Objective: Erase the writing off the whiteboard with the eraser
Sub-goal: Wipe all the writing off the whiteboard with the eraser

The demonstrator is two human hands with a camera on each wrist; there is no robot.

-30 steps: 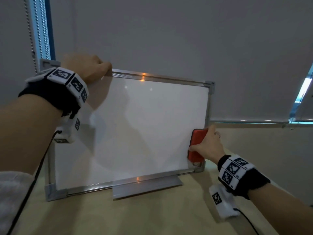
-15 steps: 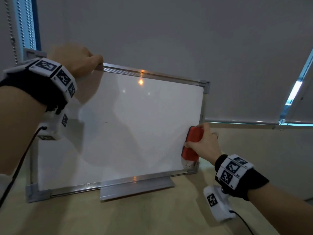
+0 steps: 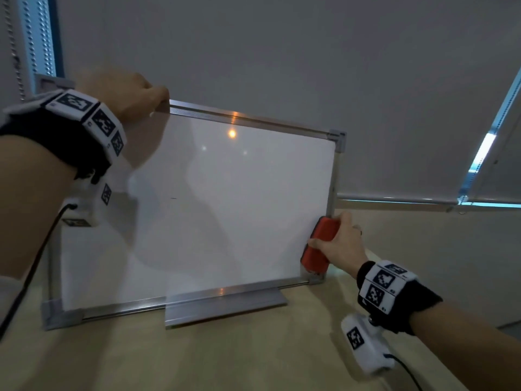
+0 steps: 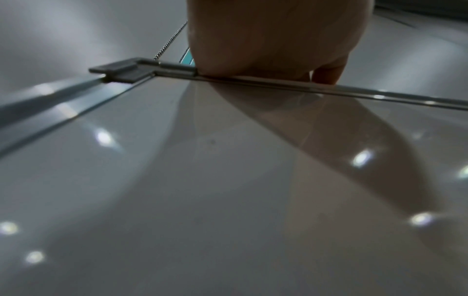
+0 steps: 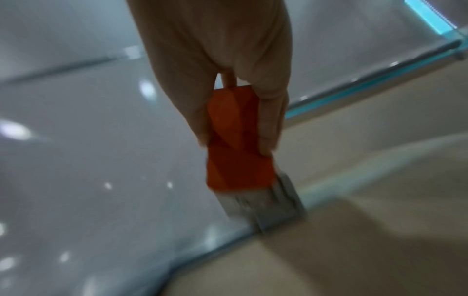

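Orange eraser (image 3: 318, 244) half hidden under gripping right hand (image 3: 339, 244); left hand (image 3: 124, 97) clutching whiteboard (image 3: 225, 207) top; beige table (image 3: 197, 356), grey blinds (image 3: 282, 52).

We see a pale, beige table (image 3: 214, 359) with a smooth matte top, running from the near edge of the head view back to the wall. Directly on it stands the whiteboard (image 3: 225, 210), upright and leaning slightly back, its aluminium bottom rail and grey plastic corners touching the tabletop. A flat metal tray (image 3: 225, 307) at the middle of that rail juts toward us and lies on the table too.
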